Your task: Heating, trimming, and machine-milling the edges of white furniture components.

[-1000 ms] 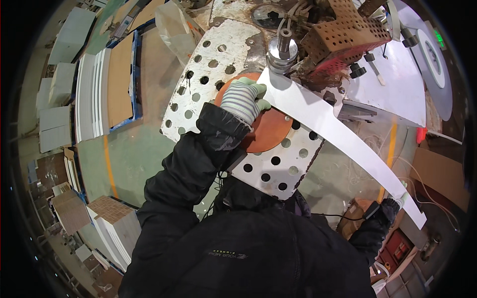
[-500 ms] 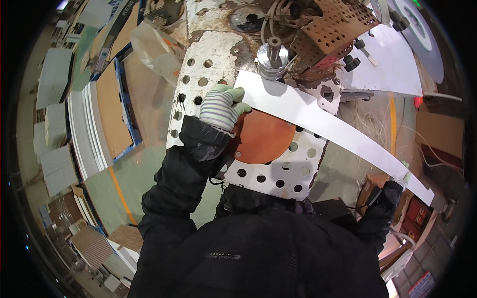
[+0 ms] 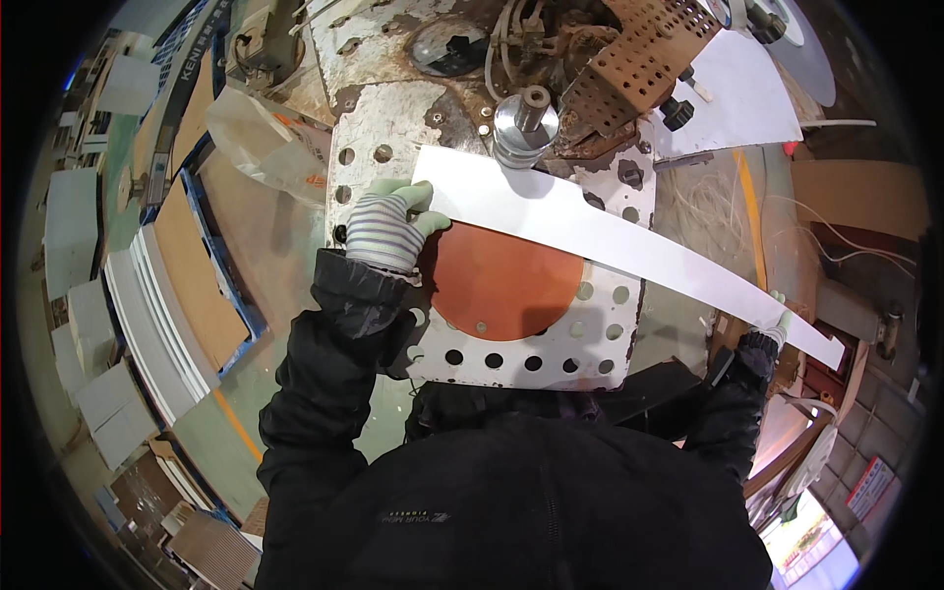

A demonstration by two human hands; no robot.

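A long, curved white panel strip lies across a worn white metal table full of round holes. At its left end my left hand, in a striped glove with pale green fingertips, pinches the near edge between thumb and fingers. Far to the right, my gloved right hand grips the strip near its narrow tip, beyond the table; most of those fingers are hidden. The strip's far edge meets a shiny metal spindle. A reddish-brown disc on the table is partly covered by the strip.
Behind the spindle stands a rusty perforated guard with hoses beside it. A clear plastic bag hangs at the table's left. Further left are stacked white panels; a cardboard box is at the right.
The strip has slid left past the spindle, with both hands still holding it. The whole view has also shifted a little.
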